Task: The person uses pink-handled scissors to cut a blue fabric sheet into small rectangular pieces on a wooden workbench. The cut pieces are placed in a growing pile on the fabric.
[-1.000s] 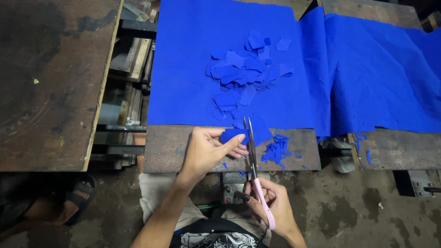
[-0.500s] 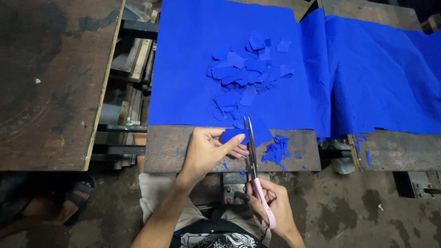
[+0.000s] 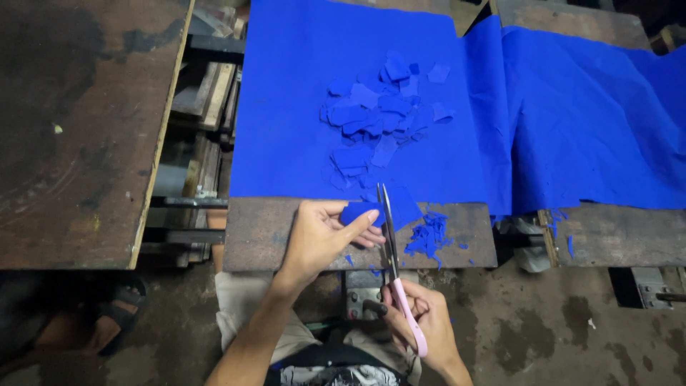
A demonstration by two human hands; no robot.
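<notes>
Far left: a dark, stained wooden bench [image 3: 78, 129] fills the left of the frame, a sandalled foot [image 3: 118, 314] below it.
Left hand: the left hand [image 3: 318, 236], at lower centre, pinches a small blue fabric piece [image 3: 359, 213] between thumb and fingers.
Scissors: pink-handled scissors [image 3: 393, 257], blades closed, just right of that piece, touching its edge.
Right hand: the right hand [image 3: 421, 322], low in the frame, is closed around the scissor handles.
Scraps: blue trimmings [image 3: 429, 236] on the bench edge, right of the blades.
Above: a pile of cut pieces [image 3: 382, 114] on the blue cloth [image 3: 572, 121].
</notes>
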